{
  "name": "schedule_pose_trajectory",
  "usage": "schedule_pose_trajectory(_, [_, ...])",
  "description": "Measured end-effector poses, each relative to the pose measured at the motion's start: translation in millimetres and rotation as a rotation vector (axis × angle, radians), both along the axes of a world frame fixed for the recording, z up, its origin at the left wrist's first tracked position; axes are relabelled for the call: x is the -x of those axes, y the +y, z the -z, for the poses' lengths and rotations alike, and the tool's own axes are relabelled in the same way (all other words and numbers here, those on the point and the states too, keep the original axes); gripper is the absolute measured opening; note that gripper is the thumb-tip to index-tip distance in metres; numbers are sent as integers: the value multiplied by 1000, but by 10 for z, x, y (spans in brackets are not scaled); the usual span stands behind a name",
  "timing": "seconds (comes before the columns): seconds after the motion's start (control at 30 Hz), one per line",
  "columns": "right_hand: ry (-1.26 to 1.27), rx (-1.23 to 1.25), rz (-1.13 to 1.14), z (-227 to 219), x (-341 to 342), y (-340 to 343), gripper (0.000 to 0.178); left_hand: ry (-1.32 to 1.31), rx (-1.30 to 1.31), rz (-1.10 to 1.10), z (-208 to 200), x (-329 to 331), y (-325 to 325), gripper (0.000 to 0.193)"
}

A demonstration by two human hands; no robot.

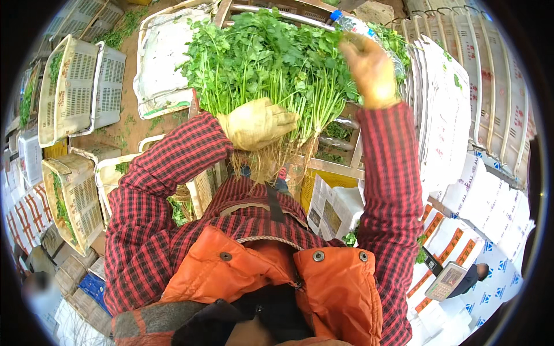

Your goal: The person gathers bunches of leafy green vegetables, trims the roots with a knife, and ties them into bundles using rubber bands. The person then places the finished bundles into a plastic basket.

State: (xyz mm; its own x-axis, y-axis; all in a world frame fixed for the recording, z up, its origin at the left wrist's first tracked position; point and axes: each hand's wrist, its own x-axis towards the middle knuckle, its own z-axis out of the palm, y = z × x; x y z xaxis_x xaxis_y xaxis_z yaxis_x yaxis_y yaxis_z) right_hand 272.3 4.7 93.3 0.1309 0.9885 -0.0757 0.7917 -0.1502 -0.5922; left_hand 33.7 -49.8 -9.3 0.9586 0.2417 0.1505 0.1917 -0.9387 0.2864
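A wide heap of leafy greens (259, 57), looking like coriander, lies in front of me with leaves pointing away and stringy roots (271, 161) hanging toward me. My left hand (261, 124), in a yellowish glove, rests across the stems near the roots. Its fingers stretch out to the right, flat and close together. My right hand (372, 69), also gloved, is raised at the right edge of the heap and smeared by motion, so its fingers are unclear. Beside it lies a clear plastic bottle (353, 24) with a blue cap, partly hidden by the hand.
A wooden frame (329, 167) shows under the heap. Pale plastic crates (69, 86) stand at the left. White stacked sheets or crates (444, 104) rise close on the right. A scale with a keypad (447, 281) stands lower right, near another person (476, 274).
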Motion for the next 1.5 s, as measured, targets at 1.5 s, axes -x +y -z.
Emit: schedule_pose_trajectory(1.5, [260, 135, 387, 1164, -175, -1129, 55, -207, -43, -291, -100, 220, -32, 33])
